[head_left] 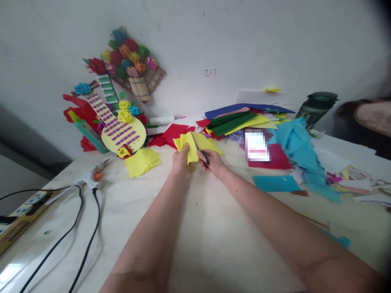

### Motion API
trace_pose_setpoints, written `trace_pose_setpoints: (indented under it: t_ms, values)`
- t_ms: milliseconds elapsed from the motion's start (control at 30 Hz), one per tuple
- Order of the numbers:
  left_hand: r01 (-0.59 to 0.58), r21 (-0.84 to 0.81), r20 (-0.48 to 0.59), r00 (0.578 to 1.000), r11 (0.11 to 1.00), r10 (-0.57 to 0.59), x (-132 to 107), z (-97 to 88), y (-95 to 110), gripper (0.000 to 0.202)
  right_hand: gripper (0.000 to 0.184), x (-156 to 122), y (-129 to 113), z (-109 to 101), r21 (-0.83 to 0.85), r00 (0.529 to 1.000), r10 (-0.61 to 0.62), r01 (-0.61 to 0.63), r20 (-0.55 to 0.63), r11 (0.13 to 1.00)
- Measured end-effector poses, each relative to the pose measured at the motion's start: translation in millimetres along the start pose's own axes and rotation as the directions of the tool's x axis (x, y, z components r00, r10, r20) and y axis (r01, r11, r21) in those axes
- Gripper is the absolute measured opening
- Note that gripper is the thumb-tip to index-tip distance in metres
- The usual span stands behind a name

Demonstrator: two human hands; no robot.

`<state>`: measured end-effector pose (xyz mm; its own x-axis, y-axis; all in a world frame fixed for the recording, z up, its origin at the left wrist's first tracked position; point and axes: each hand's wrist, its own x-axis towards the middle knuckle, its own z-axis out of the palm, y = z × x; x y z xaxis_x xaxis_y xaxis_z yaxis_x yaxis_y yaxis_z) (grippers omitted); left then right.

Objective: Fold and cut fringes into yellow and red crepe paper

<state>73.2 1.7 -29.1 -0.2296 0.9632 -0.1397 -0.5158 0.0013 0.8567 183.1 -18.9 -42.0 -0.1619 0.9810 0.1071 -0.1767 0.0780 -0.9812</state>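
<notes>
My left hand (181, 158) grips a piece of yellow crepe paper (191, 149) by its left side, thumb on top. My right hand (211, 162) is closed round the dark handles of a pair of scissors (206, 158). The scissor blades point up and away, lying along the yellow paper, with more of the sheet spread to their right. Whether the blades are apart or together cannot be made out. On the table to the left lies another stack of yellow crepe paper (142, 162). Red crepe paper (173, 135) sits just behind my hands.
Paper-flower crafts, including a guitar shape (124, 136), lean at the back left. A glue gun (90, 179) and power strip (27, 215) with cables occupy the left. Coloured sheets (233, 122), turquoise crepe paper (297, 140), scraps and a dark bottle (316, 108) stand right.
</notes>
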Motion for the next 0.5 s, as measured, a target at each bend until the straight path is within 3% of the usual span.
trace_pose_setpoints:
  t_ms: [233,500]
  values:
    - [0.008,0.028,-0.002,1.000,1.000,-0.008,-0.9,-1.1,0.9,0.020,0.036,-0.4,-0.8,1.8,-0.021,1.000,0.004,-0.004,-0.002,1.000]
    - [0.015,0.034,0.080,0.997,0.999,-0.017,2.1,-3.9,-1.8,0.019,0.042,-3.6,-5.4,-2.1,-0.018,0.999,0.016,-0.016,0.031,1.000]
